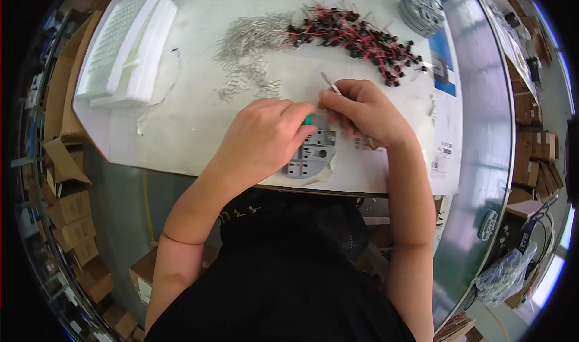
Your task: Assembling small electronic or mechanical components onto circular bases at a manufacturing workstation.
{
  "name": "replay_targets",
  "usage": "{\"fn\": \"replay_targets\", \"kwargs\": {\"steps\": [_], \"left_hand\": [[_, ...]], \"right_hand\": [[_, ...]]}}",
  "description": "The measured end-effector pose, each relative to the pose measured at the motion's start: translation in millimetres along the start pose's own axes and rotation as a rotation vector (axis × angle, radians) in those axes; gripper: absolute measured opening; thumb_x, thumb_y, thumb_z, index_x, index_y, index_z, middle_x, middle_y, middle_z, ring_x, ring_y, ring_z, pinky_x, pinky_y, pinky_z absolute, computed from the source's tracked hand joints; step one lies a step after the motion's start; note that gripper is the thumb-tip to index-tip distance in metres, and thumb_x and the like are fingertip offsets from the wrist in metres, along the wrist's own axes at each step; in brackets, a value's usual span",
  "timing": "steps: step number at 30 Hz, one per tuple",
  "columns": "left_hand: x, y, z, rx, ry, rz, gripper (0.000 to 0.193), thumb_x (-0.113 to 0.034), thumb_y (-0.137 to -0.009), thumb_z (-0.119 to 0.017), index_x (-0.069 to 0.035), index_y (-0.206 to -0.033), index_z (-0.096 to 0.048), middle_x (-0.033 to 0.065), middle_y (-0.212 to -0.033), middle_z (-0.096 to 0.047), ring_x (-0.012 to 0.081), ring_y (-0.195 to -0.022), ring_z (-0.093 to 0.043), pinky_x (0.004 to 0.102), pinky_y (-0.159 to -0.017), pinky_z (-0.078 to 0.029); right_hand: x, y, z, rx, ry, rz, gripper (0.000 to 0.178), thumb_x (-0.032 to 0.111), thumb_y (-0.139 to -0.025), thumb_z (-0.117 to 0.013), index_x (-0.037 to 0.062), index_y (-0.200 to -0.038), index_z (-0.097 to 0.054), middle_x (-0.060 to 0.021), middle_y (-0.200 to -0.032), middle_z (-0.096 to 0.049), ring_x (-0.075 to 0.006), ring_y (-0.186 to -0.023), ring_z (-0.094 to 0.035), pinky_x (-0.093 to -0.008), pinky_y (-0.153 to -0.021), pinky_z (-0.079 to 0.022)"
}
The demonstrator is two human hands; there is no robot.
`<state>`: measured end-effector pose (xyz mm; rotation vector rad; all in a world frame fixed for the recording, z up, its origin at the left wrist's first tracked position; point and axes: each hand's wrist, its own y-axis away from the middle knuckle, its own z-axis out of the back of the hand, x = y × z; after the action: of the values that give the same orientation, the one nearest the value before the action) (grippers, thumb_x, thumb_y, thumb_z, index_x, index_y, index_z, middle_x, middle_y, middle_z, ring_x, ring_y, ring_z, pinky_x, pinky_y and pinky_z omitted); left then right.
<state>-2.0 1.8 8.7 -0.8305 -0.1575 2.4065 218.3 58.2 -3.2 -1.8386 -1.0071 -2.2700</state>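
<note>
A rounded grey plastic piece with slots and holes [313, 156] lies on the white tabletop close to its front edge. My left hand [262, 134] is over its far left part, fingers closed around a small green part [308, 120] that shows only in a sliver. Just to the right, my right hand [368, 113] is closed on a slim, pale stick-like tool [331, 84]. The tool's thin tip points up and left; its exact kind cannot be made out. The two hands' fingertips are close together but apart.
Beyond my hands lie a pile of small bent metal pieces [250, 43] and a heap of black parts with red wires [356, 34]. White foam trays [123, 52] stand at the left. Stacked grey plastic pieces [421, 13] sit at the far right. Cardboard boxes [75, 215] line the left side.
</note>
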Motion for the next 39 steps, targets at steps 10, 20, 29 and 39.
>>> {"fn": "replay_targets", "kwargs": {"steps": [10,20,29,39], "left_hand": [[1.4,-6.9,1.5,0.131,-0.143,0.057,0.02,-0.016,-0.089,-0.077,-0.002,-0.103,-0.071,0.0118,-0.084,-0.068,0.0336,-0.085,-0.068,0.0432,-0.078,-0.055],[9.3,10.7,-7.0,0.06,-0.002,0.078,0.042,-0.026,-0.088,-0.081,-0.006,-0.124,-0.074,0.008,-0.103,-0.064,0.0274,-0.096,-0.064,0.0415,-0.084,-0.054],[5.4,39.1,-0.8,-0.105,-0.008,0.049,0.055,-0.026,-0.084,-0.086,-0.006,-0.133,-0.07,0.0084,-0.12,-0.066,0.0306,-0.113,-0.061,0.043,-0.099,-0.052],[18.8,62.2,35.1,-0.391,0.209,0.08,0.04,-0.015,-0.089,-0.082,-0.004,-0.126,-0.074,0.0118,-0.119,-0.071,0.027,-0.111,-0.067,0.0388,-0.099,-0.053]], "right_hand": [[1.2,38.7,90.9,-0.821,0.584,0.254,0.021,0.02,-0.093,-0.077,0.0015,-0.103,-0.077,-0.0106,-0.087,-0.075,-0.022,-0.075,-0.068,-0.0363,-0.073,-0.054],[-23.9,32.6,140.0,-0.799,0.905,0.278,0.024,0.017,-0.087,-0.08,0.0087,-0.11,-0.079,-0.0119,-0.111,-0.07,-0.0268,-0.096,-0.068,-0.0397,-0.086,-0.053],[-24.5,10.3,158.7,-0.684,0.834,0.185,0.024,0.013,-0.088,-0.078,0.0092,-0.111,-0.079,-0.0115,-0.1,-0.075,-0.0288,-0.091,-0.071,-0.0391,-0.086,-0.055],[22.0,52.8,85.4,-0.63,0.311,0.469,0.026,0.006,-0.098,-0.069,-0.0021,-0.122,-0.07,-0.0058,-0.089,-0.07,-0.0119,-0.067,-0.06,-0.0287,-0.061,-0.05]]}}
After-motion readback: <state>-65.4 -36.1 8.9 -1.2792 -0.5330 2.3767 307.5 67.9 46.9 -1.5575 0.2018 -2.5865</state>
